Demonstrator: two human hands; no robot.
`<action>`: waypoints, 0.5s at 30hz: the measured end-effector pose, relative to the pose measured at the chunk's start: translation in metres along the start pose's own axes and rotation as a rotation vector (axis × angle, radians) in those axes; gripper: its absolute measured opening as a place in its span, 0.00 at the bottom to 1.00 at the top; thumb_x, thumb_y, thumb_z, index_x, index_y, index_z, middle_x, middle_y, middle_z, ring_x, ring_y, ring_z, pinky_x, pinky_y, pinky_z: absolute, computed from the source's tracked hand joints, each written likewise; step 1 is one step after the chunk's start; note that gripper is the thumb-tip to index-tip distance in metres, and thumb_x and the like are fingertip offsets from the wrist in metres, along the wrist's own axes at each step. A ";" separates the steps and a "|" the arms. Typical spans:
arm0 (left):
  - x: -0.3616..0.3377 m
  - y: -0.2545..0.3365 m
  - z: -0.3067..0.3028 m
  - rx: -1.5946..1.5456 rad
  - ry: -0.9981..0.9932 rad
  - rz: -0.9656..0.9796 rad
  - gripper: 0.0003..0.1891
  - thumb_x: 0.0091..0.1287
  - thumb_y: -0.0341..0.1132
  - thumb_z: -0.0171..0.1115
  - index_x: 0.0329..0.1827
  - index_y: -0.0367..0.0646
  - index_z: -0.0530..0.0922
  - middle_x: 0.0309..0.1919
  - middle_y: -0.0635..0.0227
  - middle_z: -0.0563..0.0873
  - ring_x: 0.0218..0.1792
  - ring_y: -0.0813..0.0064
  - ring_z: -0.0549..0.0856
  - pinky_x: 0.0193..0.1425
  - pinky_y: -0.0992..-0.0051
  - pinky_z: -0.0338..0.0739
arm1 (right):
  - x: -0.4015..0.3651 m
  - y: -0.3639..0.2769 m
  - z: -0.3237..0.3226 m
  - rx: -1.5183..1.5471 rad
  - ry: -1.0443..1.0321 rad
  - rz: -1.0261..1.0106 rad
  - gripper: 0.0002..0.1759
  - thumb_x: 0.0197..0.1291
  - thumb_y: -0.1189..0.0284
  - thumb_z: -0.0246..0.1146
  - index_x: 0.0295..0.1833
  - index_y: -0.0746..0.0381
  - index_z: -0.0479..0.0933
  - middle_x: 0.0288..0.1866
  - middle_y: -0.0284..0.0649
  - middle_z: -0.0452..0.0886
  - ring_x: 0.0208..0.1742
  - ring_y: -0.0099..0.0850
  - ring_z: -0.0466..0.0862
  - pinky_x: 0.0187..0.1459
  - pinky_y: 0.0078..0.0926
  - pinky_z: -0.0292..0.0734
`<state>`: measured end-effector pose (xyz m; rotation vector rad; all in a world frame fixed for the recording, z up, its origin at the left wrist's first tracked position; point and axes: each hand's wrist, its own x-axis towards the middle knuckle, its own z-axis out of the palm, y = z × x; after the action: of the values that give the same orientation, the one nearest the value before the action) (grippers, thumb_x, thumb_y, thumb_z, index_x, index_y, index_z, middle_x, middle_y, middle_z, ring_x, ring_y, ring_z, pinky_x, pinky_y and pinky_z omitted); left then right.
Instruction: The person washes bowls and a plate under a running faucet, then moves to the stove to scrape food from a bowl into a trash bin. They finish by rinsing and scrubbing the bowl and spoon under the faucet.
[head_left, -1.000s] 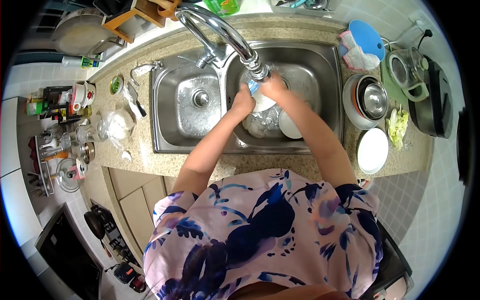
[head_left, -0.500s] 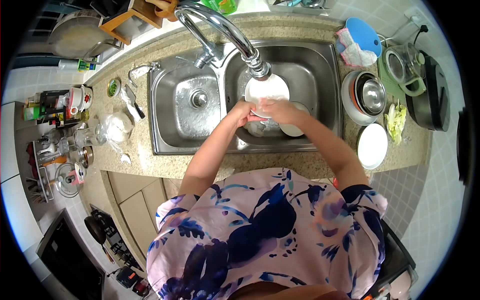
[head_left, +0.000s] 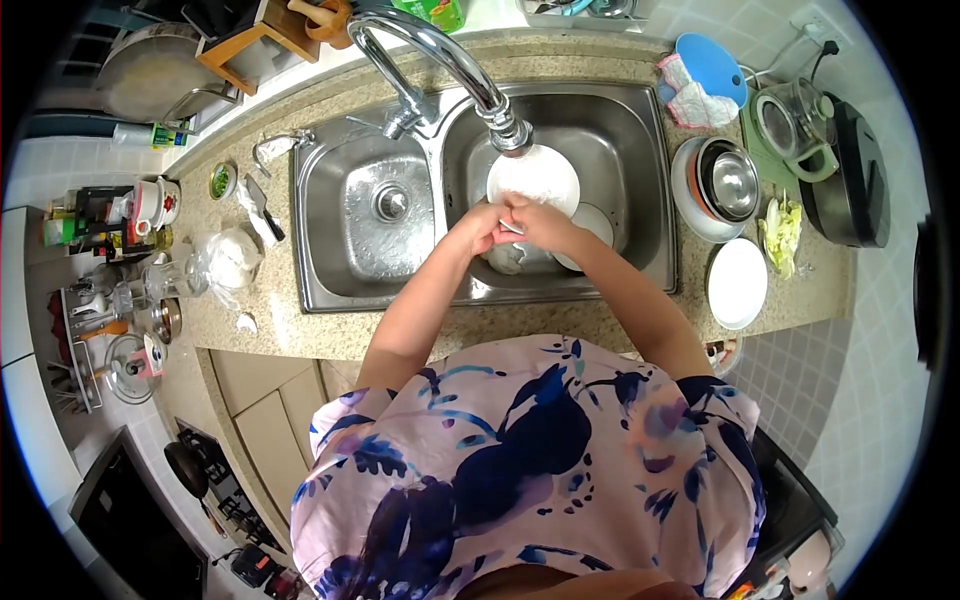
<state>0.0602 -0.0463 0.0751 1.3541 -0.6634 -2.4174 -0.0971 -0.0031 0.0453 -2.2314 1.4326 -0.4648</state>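
Note:
Under the faucet [head_left: 510, 130], a round white plate [head_left: 537, 180] is tilted in the right basin. My left hand [head_left: 484, 230] grips its near rim, thumb on top and fingers beneath. My right hand [head_left: 543, 224] is closed at the same near rim, close against my left fingers, and its fingertips are partly hidden. Water seems to be running onto the plate. Below my hands, a pale crumpled thing [head_left: 506, 258], perhaps a cloth, lies in the basin. A second white dish [head_left: 592, 222] sits on the basin floor, partly covered by my right wrist.
On the right counter are stacked metal bowls [head_left: 734, 185], a white plate [head_left: 737, 285], leafy vegetable pieces [head_left: 781, 235] and a blue basin with a cloth [head_left: 712, 75]. At left lie a knife [head_left: 264, 209], a plastic bag [head_left: 232, 258] and a small bowl of greens [head_left: 221, 180].
My right hand has moved from over the plate's surface down to its near rim, beside my left hand. The camera view has shifted slightly.

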 end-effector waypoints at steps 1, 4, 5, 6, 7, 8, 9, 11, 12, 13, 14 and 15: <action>0.003 -0.003 -0.008 -0.048 -0.023 -0.034 0.23 0.55 0.21 0.48 0.55 0.19 0.63 0.50 0.45 0.75 0.51 0.50 0.79 0.52 0.57 0.80 | -0.006 -0.011 -0.009 -0.030 -0.141 0.066 0.15 0.52 0.76 0.54 0.47 0.60 0.77 0.56 0.41 0.75 0.61 0.38 0.72 0.66 0.46 0.54; -0.001 -0.010 -0.023 -0.160 -0.002 0.020 0.23 0.55 0.21 0.48 0.57 0.21 0.62 0.51 0.45 0.75 0.50 0.52 0.80 0.52 0.59 0.80 | -0.014 -0.029 -0.049 -0.186 -0.426 0.132 0.13 0.52 0.76 0.55 0.43 0.59 0.78 0.51 0.40 0.77 0.60 0.37 0.72 0.65 0.51 0.54; 0.005 -0.012 -0.030 -0.204 -0.022 0.024 0.23 0.56 0.22 0.48 0.55 0.19 0.62 0.51 0.42 0.75 0.46 0.50 0.82 0.52 0.60 0.81 | -0.023 -0.031 -0.055 -0.160 -0.161 0.072 0.12 0.53 0.77 0.55 0.42 0.58 0.78 0.48 0.40 0.78 0.58 0.37 0.73 0.65 0.52 0.55; 0.011 -0.014 -0.030 -0.202 -0.030 0.030 0.23 0.56 0.22 0.48 0.55 0.19 0.62 0.51 0.42 0.75 0.46 0.50 0.82 0.52 0.60 0.81 | -0.030 -0.032 -0.059 -0.134 0.105 0.011 0.11 0.53 0.77 0.54 0.41 0.58 0.78 0.45 0.40 0.79 0.56 0.37 0.75 0.64 0.53 0.56; 0.019 -0.013 -0.030 -0.263 -0.074 0.068 0.22 0.56 0.21 0.48 0.56 0.19 0.62 0.51 0.43 0.75 0.49 0.50 0.80 0.54 0.60 0.79 | -0.034 -0.034 -0.062 -0.142 0.113 0.014 0.11 0.53 0.77 0.54 0.41 0.58 0.78 0.45 0.40 0.79 0.56 0.37 0.75 0.64 0.53 0.56; 0.026 -0.014 -0.030 -0.323 -0.118 0.104 0.22 0.56 0.21 0.48 0.56 0.20 0.62 0.52 0.44 0.74 0.52 0.49 0.78 0.56 0.60 0.78 | -0.038 -0.037 -0.064 -0.014 0.216 0.051 0.11 0.53 0.78 0.54 0.41 0.59 0.78 0.43 0.40 0.80 0.53 0.37 0.76 0.64 0.52 0.57; 0.029 -0.008 -0.016 -0.371 -0.058 0.112 0.23 0.55 0.19 0.47 0.57 0.22 0.61 0.53 0.45 0.73 0.55 0.49 0.76 0.58 0.60 0.77 | -0.041 -0.039 -0.066 0.114 0.317 0.087 0.11 0.53 0.79 0.54 0.40 0.59 0.78 0.40 0.40 0.80 0.50 0.38 0.77 0.63 0.52 0.57; 0.048 -0.007 -0.001 -0.385 -0.104 0.089 0.24 0.54 0.18 0.47 0.57 0.22 0.61 0.54 0.45 0.73 0.55 0.48 0.76 0.58 0.60 0.77 | -0.051 -0.029 -0.057 0.118 0.254 0.162 0.11 0.53 0.80 0.53 0.40 0.59 0.78 0.39 0.40 0.80 0.48 0.38 0.77 0.63 0.53 0.58; 0.053 -0.005 0.007 -0.405 -0.141 0.067 0.25 0.54 0.17 0.46 0.58 0.22 0.60 0.54 0.45 0.72 0.55 0.48 0.76 0.59 0.60 0.77 | -0.053 -0.027 -0.059 0.129 0.184 0.232 0.11 0.54 0.80 0.53 0.40 0.59 0.78 0.38 0.40 0.80 0.45 0.39 0.78 0.62 0.53 0.59; 0.055 -0.006 0.013 -0.396 -0.133 0.012 0.26 0.53 0.17 0.46 0.59 0.23 0.59 0.55 0.45 0.71 0.55 0.48 0.76 0.60 0.58 0.76 | -0.057 -0.025 -0.060 0.125 0.189 0.235 0.11 0.54 0.80 0.53 0.40 0.59 0.78 0.38 0.40 0.80 0.45 0.39 0.78 0.62 0.53 0.59; 0.054 -0.009 0.015 -0.391 -0.136 0.007 0.26 0.53 0.17 0.46 0.59 0.23 0.59 0.55 0.45 0.71 0.55 0.48 0.76 0.60 0.58 0.76 | -0.061 -0.024 -0.061 0.154 0.164 0.255 0.11 0.54 0.78 0.53 0.41 0.58 0.78 0.39 0.41 0.80 0.46 0.40 0.78 0.62 0.55 0.58; 0.052 -0.013 0.017 -0.400 -0.144 -0.001 0.26 0.53 0.17 0.46 0.59 0.24 0.59 0.56 0.44 0.70 0.55 0.48 0.75 0.60 0.58 0.76 | -0.066 -0.024 -0.062 0.186 0.140 0.278 0.12 0.55 0.77 0.52 0.42 0.57 0.78 0.39 0.41 0.80 0.46 0.42 0.78 0.61 0.56 0.58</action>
<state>0.0190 -0.0548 0.0383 1.0261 -0.1907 -2.4908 -0.1367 0.0548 0.1077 -1.8515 1.6661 -0.6407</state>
